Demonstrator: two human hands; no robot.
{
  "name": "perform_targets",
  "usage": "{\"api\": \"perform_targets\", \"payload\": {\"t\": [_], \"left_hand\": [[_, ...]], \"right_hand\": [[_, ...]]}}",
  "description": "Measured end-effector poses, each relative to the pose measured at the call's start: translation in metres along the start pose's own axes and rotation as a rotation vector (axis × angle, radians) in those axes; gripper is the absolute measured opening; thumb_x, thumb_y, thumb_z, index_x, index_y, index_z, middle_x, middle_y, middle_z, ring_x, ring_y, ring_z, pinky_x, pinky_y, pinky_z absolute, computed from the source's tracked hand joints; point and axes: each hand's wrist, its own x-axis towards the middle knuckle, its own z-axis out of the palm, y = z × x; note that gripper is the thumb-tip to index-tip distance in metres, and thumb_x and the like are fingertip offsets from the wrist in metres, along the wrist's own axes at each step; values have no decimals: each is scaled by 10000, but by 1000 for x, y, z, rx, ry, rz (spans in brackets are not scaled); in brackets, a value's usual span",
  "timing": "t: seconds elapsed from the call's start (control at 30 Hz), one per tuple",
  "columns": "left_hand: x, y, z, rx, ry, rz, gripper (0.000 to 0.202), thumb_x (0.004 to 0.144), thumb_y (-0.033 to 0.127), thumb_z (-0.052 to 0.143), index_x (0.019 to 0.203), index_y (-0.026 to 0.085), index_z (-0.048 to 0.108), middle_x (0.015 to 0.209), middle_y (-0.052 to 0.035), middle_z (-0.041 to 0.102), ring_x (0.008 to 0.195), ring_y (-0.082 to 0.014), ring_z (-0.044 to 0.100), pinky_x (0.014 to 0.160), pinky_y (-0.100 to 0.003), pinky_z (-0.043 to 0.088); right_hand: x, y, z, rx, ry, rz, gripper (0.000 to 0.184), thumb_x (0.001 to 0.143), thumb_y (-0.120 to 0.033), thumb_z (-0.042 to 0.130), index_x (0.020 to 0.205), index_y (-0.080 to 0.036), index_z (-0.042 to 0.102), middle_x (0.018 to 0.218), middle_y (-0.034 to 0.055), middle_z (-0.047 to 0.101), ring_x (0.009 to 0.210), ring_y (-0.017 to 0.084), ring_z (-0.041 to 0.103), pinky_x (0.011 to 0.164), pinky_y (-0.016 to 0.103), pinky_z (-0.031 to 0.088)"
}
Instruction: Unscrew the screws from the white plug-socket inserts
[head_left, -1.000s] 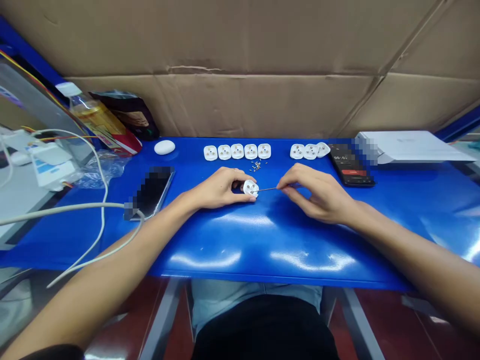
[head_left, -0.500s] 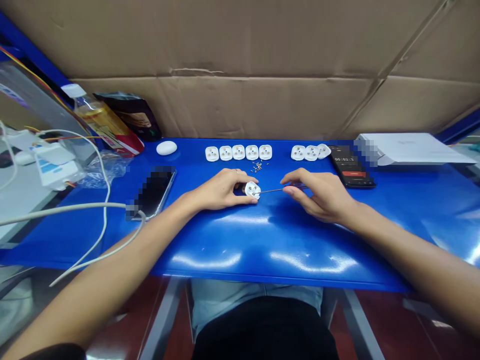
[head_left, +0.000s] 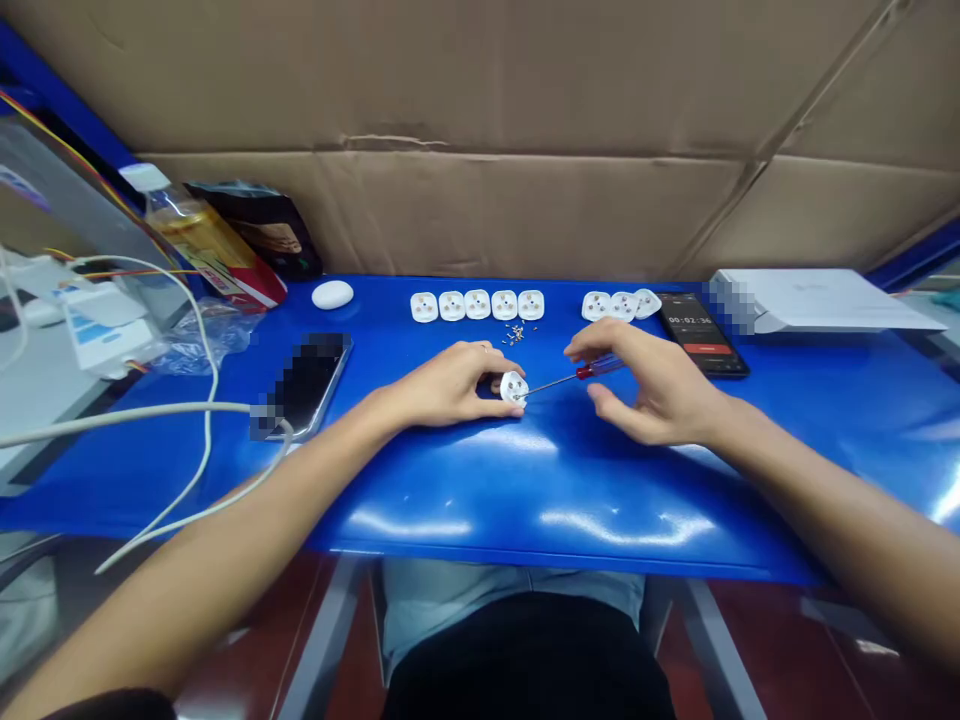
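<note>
Between the thumb and fingers of my left hand [head_left: 454,385], closed around it, is a white plug housing [head_left: 514,384] tilted so its inner face with metal terminals shows. A screwdriver [head_left: 585,371] with a red and clear handle has its tip at the lower part of that housing. My right hand [head_left: 652,385] is around the handle, the fingers on top and the thumb slightly apart below it; the handle's end is hidden. Small brass-coloured screws [head_left: 514,334] lie scattered just beyond the left hand.
Several similar white housings [head_left: 477,304] stand in a row at the back; three more white pieces [head_left: 624,304] sit by a phone with a running timer [head_left: 701,335]. A white box [head_left: 832,297] is at right. Left are another phone [head_left: 311,385], cables [head_left: 212,410], a bottle [head_left: 202,240].
My left hand and the plug housing have shifted slightly right and nearer me. My right-hand fingers have loosened and spread, exposing the screwdriver's red handle.
</note>
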Motion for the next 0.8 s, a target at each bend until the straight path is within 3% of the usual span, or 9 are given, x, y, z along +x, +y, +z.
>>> {"api": "perform_targets", "payload": {"t": [0.07,0.17,0.37,0.57,0.7,0.8], "left_hand": [[0,0,1,-4,3,11,425,939,520,787,1216,198,797,968,-62,766,872,-217,670,776,-311,461],[-1,-2,1,-26,12,15,423,942,525,780,1218,205,797,991,-62,775,882,-216,679,774,-301,465],[-1,-2,-1,-25,3,-13,449,943,487,786,1283,195,776,1083,-86,790,933,-230,711,812,-307,490],[0,-2,-1,-27,3,-23,484,942,520,782,1294,189,768,1057,-77,786,930,-230,706,815,-311,489],[0,-3,1,-38,18,-18,488,938,529,782,1285,187,771,1051,-75,785,896,-220,700,802,-302,489],[0,-3,1,-53,13,-9,492,942,524,777,1294,179,766,1066,-79,785,901,-218,701,807,-301,496]], "right_hand": [[-1,-5,2,-59,15,29,327,941,-214,655,1265,-233,621,1068,73,782,851,244,762,743,369,622],[-3,-10,7,-128,97,31,176,992,-191,609,1152,-257,644,951,31,799,737,212,757,652,326,588],[-4,-9,13,-23,126,-6,337,876,-144,657,1190,-248,594,1055,65,759,853,233,757,745,360,632],[-4,-8,14,-131,164,74,180,977,-191,624,1143,-257,610,976,43,776,753,209,750,669,338,611],[-5,-9,13,-41,133,17,296,895,-150,642,1166,-256,593,1043,69,752,864,238,748,749,373,630],[-5,-9,13,-67,150,21,274,926,-193,652,1189,-241,589,1048,71,763,814,227,753,706,356,621]]}}
